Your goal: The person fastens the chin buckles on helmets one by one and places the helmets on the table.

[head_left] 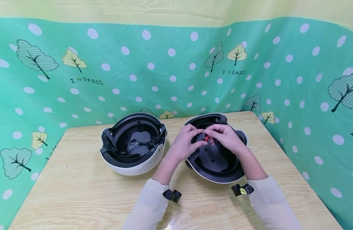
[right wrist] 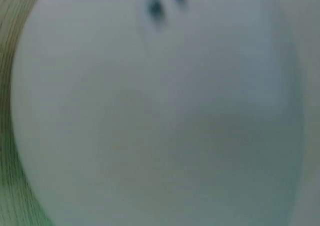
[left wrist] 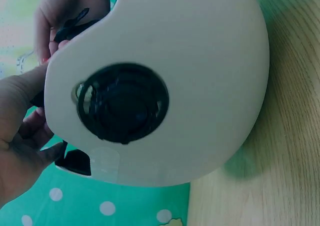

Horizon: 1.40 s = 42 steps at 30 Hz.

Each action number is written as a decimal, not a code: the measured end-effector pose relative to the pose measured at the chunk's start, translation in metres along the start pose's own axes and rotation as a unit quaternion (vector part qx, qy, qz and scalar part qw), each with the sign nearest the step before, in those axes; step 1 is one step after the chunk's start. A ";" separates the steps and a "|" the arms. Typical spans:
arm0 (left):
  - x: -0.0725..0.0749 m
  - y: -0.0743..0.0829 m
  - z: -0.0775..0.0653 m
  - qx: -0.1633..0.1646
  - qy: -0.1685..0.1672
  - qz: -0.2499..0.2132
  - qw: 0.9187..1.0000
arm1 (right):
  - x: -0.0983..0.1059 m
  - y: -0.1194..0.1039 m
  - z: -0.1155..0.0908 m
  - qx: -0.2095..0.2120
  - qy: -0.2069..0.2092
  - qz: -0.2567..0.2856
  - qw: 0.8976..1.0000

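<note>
Two white helmets with black linings lie upturned on the table. Over the hollow of the right helmet (head_left: 213,166), my left hand (head_left: 183,143) and right hand (head_left: 226,139) meet, fingertips close together. Between them is a chin strap buckle with a red part (head_left: 207,138); both hands pinch the strap at it, though the fingers partly cover it. The left wrist view shows the helmet's white shell (left wrist: 215,86) with a round black fitting (left wrist: 122,104), and my left hand (left wrist: 20,151) by its edge. A blurred white shell (right wrist: 150,111) fills the right wrist view.
The left helmet (head_left: 133,169) stands beside my left forearm, with black straps and a clear plastic piece (head_left: 133,145) inside. Behind the wooden table (head_left: 78,191) hangs a green dotted curtain (head_left: 164,83), which also runs along the right side.
</note>
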<state>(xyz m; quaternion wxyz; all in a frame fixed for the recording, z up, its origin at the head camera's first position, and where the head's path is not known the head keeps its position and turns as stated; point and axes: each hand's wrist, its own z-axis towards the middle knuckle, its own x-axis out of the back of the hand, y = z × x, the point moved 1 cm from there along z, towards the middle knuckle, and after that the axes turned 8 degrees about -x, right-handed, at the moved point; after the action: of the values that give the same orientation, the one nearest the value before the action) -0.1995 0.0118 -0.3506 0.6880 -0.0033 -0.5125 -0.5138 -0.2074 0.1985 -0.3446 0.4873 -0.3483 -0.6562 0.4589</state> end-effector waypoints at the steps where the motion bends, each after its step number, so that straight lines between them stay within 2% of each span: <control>1: 0.000 0.000 0.000 0.002 0.003 0.003 1.000 | 0.000 0.000 0.000 0.002 0.002 0.005 1.000; 4: 0.000 -0.002 0.001 0.011 0.021 0.001 1.000 | 0.002 0.000 -0.001 0.005 0.009 0.016 1.000; 8: 0.000 -0.005 0.000 0.035 0.051 -0.036 0.997 | 0.005 0.001 -0.003 0.000 0.021 0.042 0.999; 15: -0.003 -0.008 0.001 0.083 0.108 -0.132 0.982 | 0.010 0.002 -0.006 0.003 0.017 0.061 0.998; 17: -0.005 -0.009 0.002 0.085 0.119 -0.133 0.980 | 0.011 0.003 -0.007 0.005 0.018 0.057 0.998; 20: -0.008 -0.011 0.002 0.075 0.131 -0.111 0.982 | 0.012 0.003 -0.008 0.011 0.024 0.049 0.998; 24: -0.010 -0.012 0.003 0.060 0.136 -0.084 0.985 | 0.011 0.002 -0.009 0.022 0.032 0.060 0.997; 31: -0.012 -0.014 0.002 0.053 0.132 -0.109 0.984 | 0.007 0.001 -0.011 0.034 0.038 0.114 0.992; 37: -0.012 -0.016 0.000 0.057 0.137 -0.141 0.979 | 0.006 0.002 -0.011 0.026 -0.006 0.145 0.989; 42: -0.011 -0.017 0.000 0.053 0.124 -0.145 0.980 | 0.006 0.001 -0.010 0.050 -0.042 0.159 0.985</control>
<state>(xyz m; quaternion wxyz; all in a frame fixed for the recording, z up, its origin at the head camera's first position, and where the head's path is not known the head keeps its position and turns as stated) -0.2108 0.0116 -0.3668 0.6633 0.1713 -0.4451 -0.5767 -0.1996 0.2064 -0.3424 0.3966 -0.4037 -0.5889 0.5770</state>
